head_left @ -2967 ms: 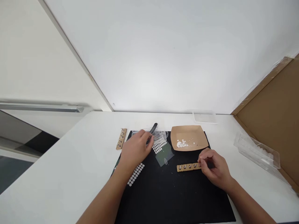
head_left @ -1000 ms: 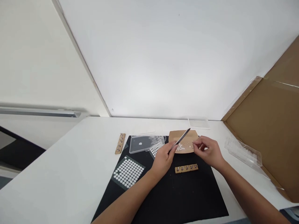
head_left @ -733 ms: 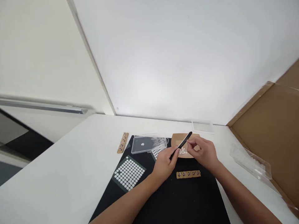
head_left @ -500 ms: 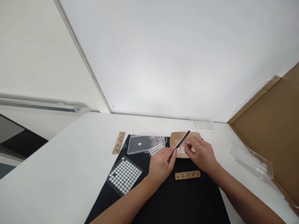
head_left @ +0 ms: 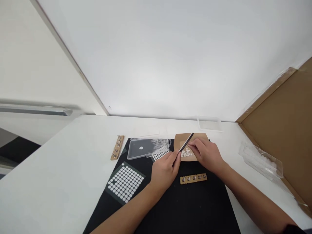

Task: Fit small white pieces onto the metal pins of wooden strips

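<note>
A slim black strip with a pale face (head_left: 186,142) slants up from my left hand (head_left: 165,167), whose fingers are closed around its lower end. My right hand (head_left: 206,152) is pinched close beside the strip; anything between its fingertips is too small to make out. Under the strip and fingertips lies a brown paper piece (head_left: 180,138) with small white bits (head_left: 186,152) on it. A brown strip with several metal parts (head_left: 193,178) rests on the black mat (head_left: 185,208) below my hands.
A sheet of white dots (head_left: 126,182) lies left on the mat, with a clear case (head_left: 138,149) behind it. Another brown strip (head_left: 117,148) sits at the mat's left. Clear containers (head_left: 209,125) (head_left: 262,162) stand behind and right, near a cardboard wall (head_left: 280,107).
The view has shifted slightly, so everything appears a little further left and higher. Both hands keep nearly the same pose, and the right fingertips remain beside the black strip.
</note>
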`<state>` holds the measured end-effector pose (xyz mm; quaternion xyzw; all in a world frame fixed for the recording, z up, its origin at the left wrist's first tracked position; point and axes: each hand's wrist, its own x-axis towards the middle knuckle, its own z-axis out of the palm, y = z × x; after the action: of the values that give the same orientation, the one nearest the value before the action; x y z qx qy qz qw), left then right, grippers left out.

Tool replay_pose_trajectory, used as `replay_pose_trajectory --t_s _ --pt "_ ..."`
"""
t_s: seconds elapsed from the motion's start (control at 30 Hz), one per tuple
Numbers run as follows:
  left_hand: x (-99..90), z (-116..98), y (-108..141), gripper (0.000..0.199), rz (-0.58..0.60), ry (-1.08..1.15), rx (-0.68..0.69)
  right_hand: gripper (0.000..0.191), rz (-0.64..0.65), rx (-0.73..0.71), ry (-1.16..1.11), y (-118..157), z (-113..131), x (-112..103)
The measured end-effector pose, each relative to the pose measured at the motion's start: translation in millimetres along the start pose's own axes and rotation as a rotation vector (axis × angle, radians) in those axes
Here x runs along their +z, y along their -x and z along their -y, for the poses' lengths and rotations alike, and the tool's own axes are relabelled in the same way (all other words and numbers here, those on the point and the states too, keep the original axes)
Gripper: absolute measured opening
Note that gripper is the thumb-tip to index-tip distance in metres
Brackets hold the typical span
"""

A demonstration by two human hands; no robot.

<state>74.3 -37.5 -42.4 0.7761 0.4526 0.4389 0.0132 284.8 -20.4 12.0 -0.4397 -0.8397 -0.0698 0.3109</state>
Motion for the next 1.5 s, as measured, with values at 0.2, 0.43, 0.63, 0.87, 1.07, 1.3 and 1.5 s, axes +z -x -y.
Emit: replay_pose_trajectory --t_s 0.2,0.43,0.63,0.87,1.07,1.3,1.5 --pt "-1.2 0 -2 0.026 0.035 -0.005 0.011 0.021 -0.017 -0.020 -0.065 3 -11 11" --pt "-0.1 -1 0 0.027 0.057 0.008 0.015 0.029 -0.053 0.034 0.059 6 -8 12" --pt "0.7 -3 1 0.027 0.074 0.003 0.028 0.031 -0.073 0.082 0.117 2 -11 13" --pt "-1.1 -4 -2 0.025 0.060 -0.005 0.032 0.029 -0.014 -0.066 0.073 2 -4 16" --pt "-4.5 -6 -4 0.024 0.040 -0.011 0.041 0.030 -0.049 0.036 0.076 0 -2 15" --pt "-5.7 -7 -3 0.021 0.026 -0.001 0.036 0.029 -0.010 -0.064 0.042 -1 2 18" --pt "-5.8 -6 -2 0.022 0.042 -0.008 0.018 0.032 0.005 0.052 0.051 -5 0 16"
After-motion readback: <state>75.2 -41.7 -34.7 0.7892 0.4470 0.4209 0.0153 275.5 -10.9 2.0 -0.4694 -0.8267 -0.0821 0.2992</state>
